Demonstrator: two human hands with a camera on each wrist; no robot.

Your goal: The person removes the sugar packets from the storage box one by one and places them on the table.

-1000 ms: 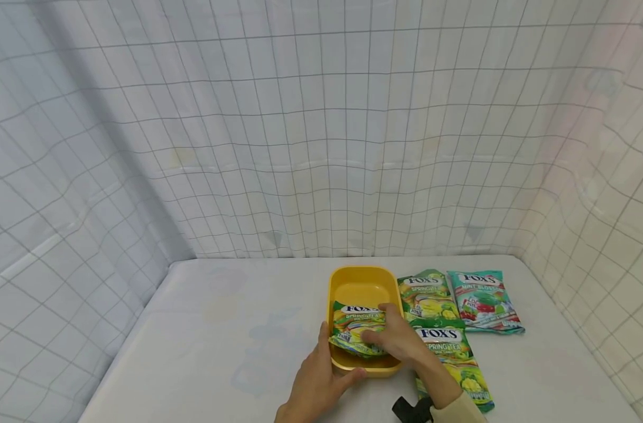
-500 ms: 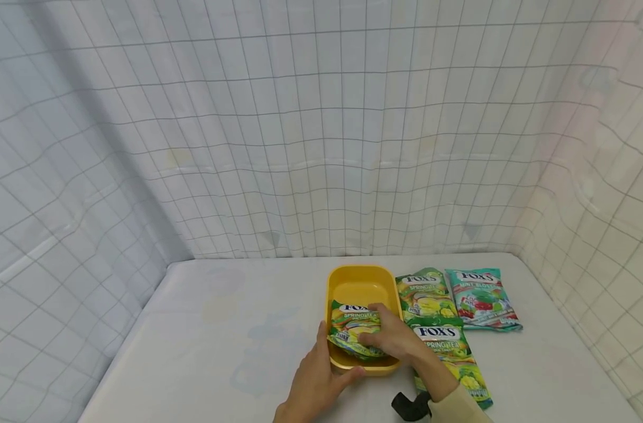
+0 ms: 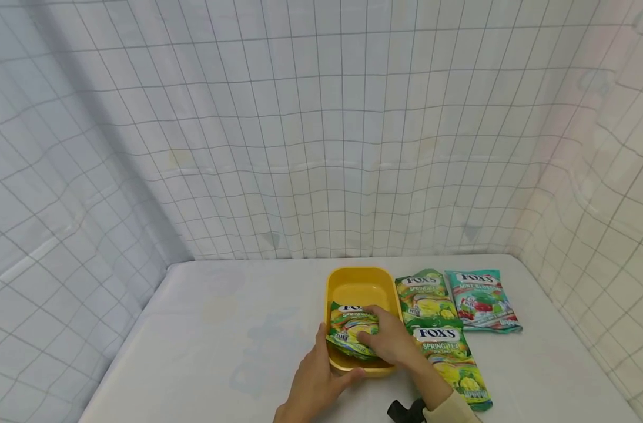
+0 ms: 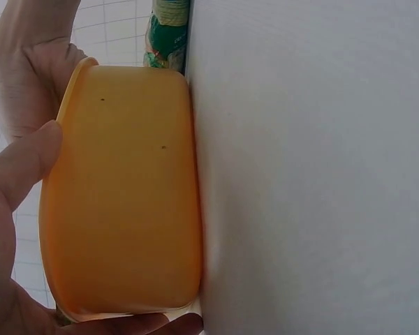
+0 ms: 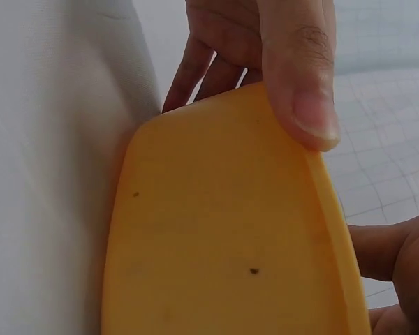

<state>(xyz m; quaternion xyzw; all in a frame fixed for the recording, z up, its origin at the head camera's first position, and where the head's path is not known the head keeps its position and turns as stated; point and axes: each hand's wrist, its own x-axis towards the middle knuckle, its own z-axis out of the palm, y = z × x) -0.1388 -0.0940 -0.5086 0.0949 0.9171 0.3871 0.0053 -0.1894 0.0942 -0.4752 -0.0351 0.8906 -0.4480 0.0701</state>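
A yellow plastic container [image 3: 360, 277] stands on the white table, with a green FOX'S Spring Tea candy bag [image 3: 348, 332] in its near half. My left hand [image 3: 313, 382] grips the container's near left corner, thumb at the near rim and fingers along the left side. The left wrist view shows that thumb [image 4: 38, 157] on the rim and fingertips low at the side wall. Reaching in over the right rim, my right hand [image 3: 392, 341] holds the bag, thumb and index finger on its front. Its other fingers are hidden. In the right wrist view part of this hand [image 5: 412, 269] shows behind the rim.
Right of the container lie two more green Spring Tea bags, a far one [image 3: 426, 296] and a near one [image 3: 451, 364] under the right forearm. A teal Mint Blossom bag [image 3: 482, 301] lies farther right. Grid-patterned white cloth [image 3: 321, 147] walls the table's back and sides.
My right hand has shifted slightly left with its fingers on the bag, covering more of the bag's lettering. The left hand and the container have stayed in place.
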